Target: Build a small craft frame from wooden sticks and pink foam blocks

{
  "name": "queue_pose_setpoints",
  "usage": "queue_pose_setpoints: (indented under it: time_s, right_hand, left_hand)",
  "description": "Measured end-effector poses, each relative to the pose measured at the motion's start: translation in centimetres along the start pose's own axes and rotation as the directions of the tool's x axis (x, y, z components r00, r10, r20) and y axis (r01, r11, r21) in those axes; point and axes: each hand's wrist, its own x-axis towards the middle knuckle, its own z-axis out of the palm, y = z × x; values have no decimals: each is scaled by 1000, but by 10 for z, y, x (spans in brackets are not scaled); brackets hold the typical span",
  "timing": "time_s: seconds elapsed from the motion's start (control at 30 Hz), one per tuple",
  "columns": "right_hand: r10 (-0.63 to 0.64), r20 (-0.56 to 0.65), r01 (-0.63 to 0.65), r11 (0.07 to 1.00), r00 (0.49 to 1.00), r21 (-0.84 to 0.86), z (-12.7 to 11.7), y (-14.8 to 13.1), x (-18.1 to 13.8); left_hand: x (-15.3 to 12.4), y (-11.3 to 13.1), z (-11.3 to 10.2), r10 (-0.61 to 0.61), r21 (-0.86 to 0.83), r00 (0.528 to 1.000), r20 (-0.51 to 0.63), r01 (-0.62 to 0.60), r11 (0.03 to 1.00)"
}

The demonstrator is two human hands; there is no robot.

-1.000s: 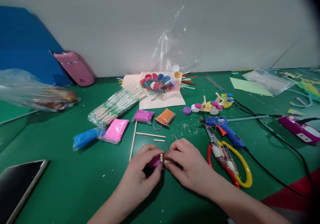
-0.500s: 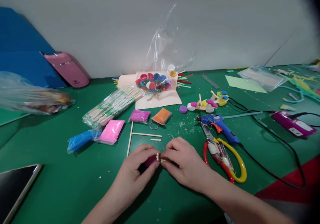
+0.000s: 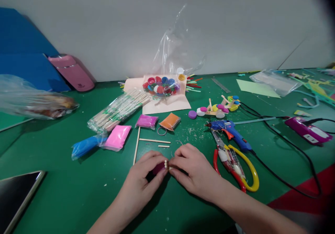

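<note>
My left hand is closed around short wooden sticks, whose round pale ends show between thumb and fingers. Behind them a dark magenta piece is mostly covered by the fingers. My right hand meets the left at the fingertips, its thumb and fingers pinching what looks like the pale tip of a small wooden stick. Just beyond the hands lie a long stick, a medium stick and a short piece.
Right of my hands lie a blue glue gun with its cord and yellow-and-red-handled scissors. Clay packets, bagged sticks and bottle caps lie farther back. A bottle-cap model stands beyond the glue gun. A dark-screened device is at left.
Both hands keep the same hold, fingertips together. The whole scene sits very slightly farther right in the view.
</note>
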Motion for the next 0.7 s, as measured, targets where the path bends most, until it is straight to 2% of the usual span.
queue_pose_setpoints:
  time_s: [0.7]
  right_hand:
    - [8,16,-8,1000,1000,-10,1,0,0]
  left_hand:
    - [1,-2,1,1,7,1000,-8,-1,1000]
